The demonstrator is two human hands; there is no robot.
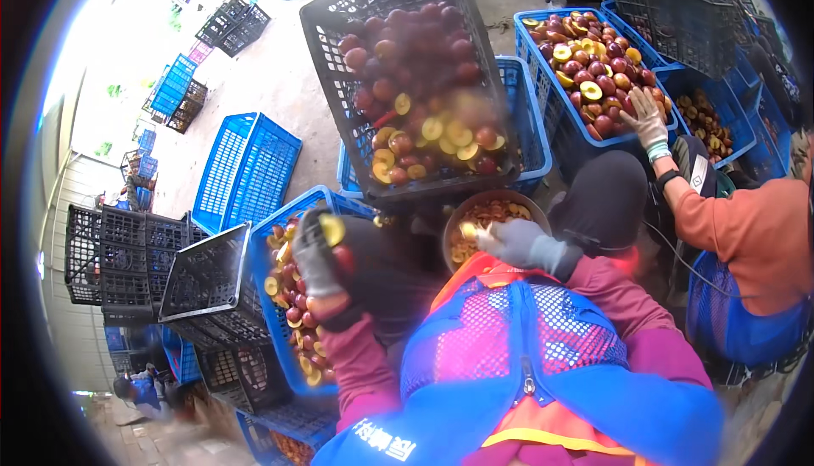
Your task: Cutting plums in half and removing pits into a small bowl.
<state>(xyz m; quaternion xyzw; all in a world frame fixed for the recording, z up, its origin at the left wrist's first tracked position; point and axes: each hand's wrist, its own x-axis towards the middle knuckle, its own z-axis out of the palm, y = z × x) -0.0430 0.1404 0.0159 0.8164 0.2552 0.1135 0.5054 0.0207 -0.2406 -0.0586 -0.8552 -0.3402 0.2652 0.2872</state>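
Note:
My left hand (316,259), in a grey work glove, is above a blue plastic crate (261,262) of cut plums at my left. Against its fingers and palm are a yellow-fleshed plum half (332,229) and a blurred red one (343,258). My right hand (518,241), gloved too, is over the near side of a round bowl (449,246) of plum pits and scraps (499,210). A pale yellow piece (469,230) shows at its fingertips; the glove hides the rest. In front, a tilted black plastic crate (331,78) holds whole plums (385,49) and cut halves (458,135).
A blue crate (531,59) of halved plums stands at the front right, with a co-worker's gloved hand (645,116) on the fruit. A thin cable (683,262) runs beside that person. Blue crates (245,170) and stacked black crates (210,275) stand at the left.

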